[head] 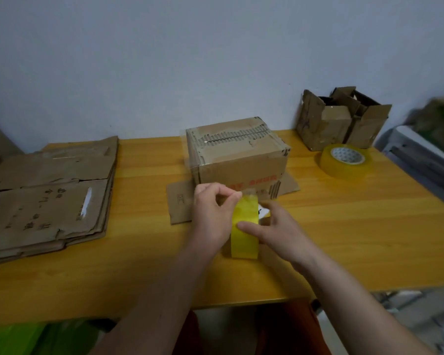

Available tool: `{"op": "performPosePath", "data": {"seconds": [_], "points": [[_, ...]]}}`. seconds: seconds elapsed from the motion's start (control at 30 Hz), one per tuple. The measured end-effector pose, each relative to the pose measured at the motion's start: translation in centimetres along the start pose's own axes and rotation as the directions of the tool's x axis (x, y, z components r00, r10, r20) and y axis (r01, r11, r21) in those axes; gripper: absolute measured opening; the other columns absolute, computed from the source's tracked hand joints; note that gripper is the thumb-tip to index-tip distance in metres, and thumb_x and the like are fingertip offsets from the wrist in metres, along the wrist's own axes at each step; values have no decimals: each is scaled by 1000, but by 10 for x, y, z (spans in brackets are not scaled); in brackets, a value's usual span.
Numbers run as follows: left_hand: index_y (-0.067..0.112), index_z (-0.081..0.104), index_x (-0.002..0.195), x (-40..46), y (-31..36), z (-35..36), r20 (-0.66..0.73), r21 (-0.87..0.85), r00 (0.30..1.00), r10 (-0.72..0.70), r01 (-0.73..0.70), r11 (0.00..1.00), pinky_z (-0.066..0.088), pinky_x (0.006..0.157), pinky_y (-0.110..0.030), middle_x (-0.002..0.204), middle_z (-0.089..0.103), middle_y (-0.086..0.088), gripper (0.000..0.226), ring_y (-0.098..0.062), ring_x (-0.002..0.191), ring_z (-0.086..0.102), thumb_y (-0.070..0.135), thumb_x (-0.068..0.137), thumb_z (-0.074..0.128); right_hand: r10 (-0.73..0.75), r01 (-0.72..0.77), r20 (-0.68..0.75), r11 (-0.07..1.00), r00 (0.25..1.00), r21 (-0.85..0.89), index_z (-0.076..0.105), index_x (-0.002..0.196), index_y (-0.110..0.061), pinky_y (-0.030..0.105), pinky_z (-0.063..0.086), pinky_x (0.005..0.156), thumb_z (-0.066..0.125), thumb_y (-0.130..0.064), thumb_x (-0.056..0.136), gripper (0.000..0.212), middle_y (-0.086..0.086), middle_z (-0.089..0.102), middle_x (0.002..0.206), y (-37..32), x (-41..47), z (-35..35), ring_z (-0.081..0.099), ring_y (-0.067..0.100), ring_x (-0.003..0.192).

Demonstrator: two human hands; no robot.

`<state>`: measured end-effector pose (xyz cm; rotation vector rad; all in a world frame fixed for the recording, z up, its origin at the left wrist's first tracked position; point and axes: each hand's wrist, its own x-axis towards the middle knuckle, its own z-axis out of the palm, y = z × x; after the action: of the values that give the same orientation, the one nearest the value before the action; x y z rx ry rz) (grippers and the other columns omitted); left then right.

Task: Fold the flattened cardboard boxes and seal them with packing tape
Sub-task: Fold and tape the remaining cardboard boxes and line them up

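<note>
A folded cardboard box point(237, 155) stands on the yellow wooden table point(139, 265), its closed side up and its lower flaps spread flat on the tabletop. Clear tape runs along its top and left edge. In front of it a yellow tape roll point(244, 231) stands on edge. My left hand point(212, 213) pinches the loose tape end at the top of the roll. My right hand point(274, 231) grips the roll from the right, its index finger lying across the front.
A stack of flattened cardboard boxes point(49, 196) lies at the left of the table. A second tape roll point(345, 161) lies flat at the back right. Behind it stand two open, worn boxes point(341, 121). The wall is close behind.
</note>
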<state>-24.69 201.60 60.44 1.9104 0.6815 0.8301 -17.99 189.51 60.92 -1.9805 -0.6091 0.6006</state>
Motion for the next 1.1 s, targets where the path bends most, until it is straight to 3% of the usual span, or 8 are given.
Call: {"op": "performPosePath", "data": {"seconds": [0.07, 0.13, 0.27, 0.47, 0.63, 0.73, 0.93, 1.1], "points": [[24, 67, 77, -7, 6, 10, 13, -75, 1000, 28, -27, 997, 56, 80, -36, 100, 52, 5, 13, -9, 92, 59, 17, 86, 71, -3, 2, 16, 999, 1000, 54, 54, 122, -14, 40, 57, 80, 78, -28, 76, 54, 5, 72, 95, 5, -2, -18, 69, 19, 85], [22, 70, 104, -11, 16, 13, -25, -25, 986, 167, -167, 986, 57, 71, -23, 107, 52, 5, 16, -10, 91, 60, 14, 90, 66, -34, 32, -29, 997, 999, -68, 54, 122, -17, 38, 56, 78, 80, -33, 75, 56, 4, 71, 97, 7, -5, -37, 68, 20, 88], [23, 49, 140, 22, 41, -2, -40, 395, 900, 435, -386, 834, 47, 78, -25, 124, 49, 2, 44, -11, 102, 50, 20, 97, 54, -59, -37, -113, 713, 992, -700, 40, 128, -19, 31, 39, 73, 70, -40, 82, 58, 3, 60, 119, 17, -6, -54, 55, 27, 111], [23, 52, 137, 129, 41, -21, 379, 630, 917, 123, -353, 691, 25, 115, -39, 152, 36, -4, 46, -22, 140, 31, 44, 102, 32, -76, -63, -115, 491, 991, -869, 39, 125, -17, 35, 46, 76, 60, -43, 88, 49, 3, 59, 118, 36, 7, -51, 56, 25, 109], [28, 48, 135, 170, 28, -33, 480, 724, 869, -117, -318, 612, 31, 110, -49, 145, 46, -8, 62, -30, 132, 41, 66, 95, 19, -242, 189, -170, 942, 955, -278, 17, 149, -27, 39, 37, 110, 62, -51, 85, 82, -8, 30, 153, 0, 25, -36, 33, 13, 138], [29, 48, 110, 169, 21, -42, 477, 725, 875, -88, -335, 601, 40, 99, -45, 127, 57, -9, 50, -30, 116, 51, 69, 93, 24, -300, 314, -121, 942, 946, 116, 7, 152, -30, 44, 30, 115, 59, -55, 85, 88, -8, 19, 158, -19, 46, -18, 23, 11, 142], [35, 49, 110, 150, 18, -91, 427, 711, 880, -207, -185, 678, 40, 100, -41, 126, 34, -9, 57, -33, 113, 48, 79, 82, 26, -206, 211, -55, 897, 977, 389, 19, 149, -38, 47, 28, 115, 53, -88, 61, 107, -11, 29, 154, -46, 87, 13, 30, 13, 140], [28, 63, 110, 114, 20, -125, 534, 451, 835, -130, -152, 879, 51, 88, -33, 122, 58, 4, 66, -18, 108, 58, 72, 82, 23, -197, 130, 72, 839, 978, 528, 63, 103, -27, 31, 48, 90, 26, -61, 96, 51, -8, 73, 96, -70, 97, 8, 65, 11, 98]]}}
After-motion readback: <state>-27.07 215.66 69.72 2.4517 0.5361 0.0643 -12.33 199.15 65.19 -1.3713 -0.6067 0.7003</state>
